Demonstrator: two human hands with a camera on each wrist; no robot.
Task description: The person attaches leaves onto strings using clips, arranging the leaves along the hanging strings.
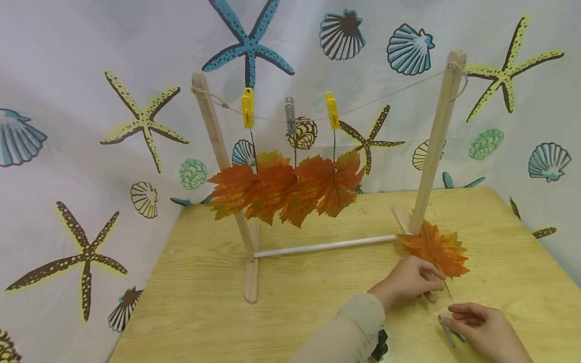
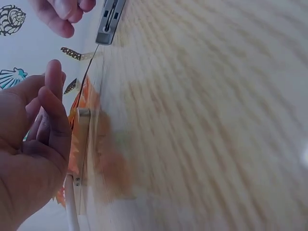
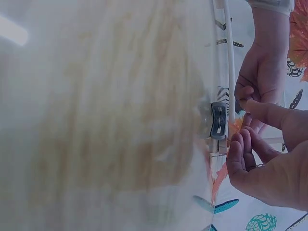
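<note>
An orange maple leaf (image 1: pixel 438 249) with a thin dark stem (image 1: pixel 448 291) lies at the foot of the right post. My left hand (image 1: pixel 410 281) is beside this stem, fingers loosely bent; in the left wrist view the stem runs past the fingertips. My right hand (image 1: pixel 487 327) hovers at the stem's lower end with thumb and fingers apart. Under its thumb a grey clothespin (image 1: pixel 447 331) lies on the table; in the right wrist view this clothespin (image 3: pixel 219 120) stands clear of the fingers. Whether any fingertip touches the stem is hard to tell.
Two wooden posts, left (image 1: pixel 213 126) and right (image 1: pixel 436 146), carry a string. Two yellow clothespins (image 1: pixel 247 108) and a grey one (image 1: pixel 290 116) hang several orange leaves (image 1: pixel 281 189) from it. A white rod (image 1: pixel 327 246) joins the posts low down. Patterned cloth (image 1: pixel 181 40) hangs behind.
</note>
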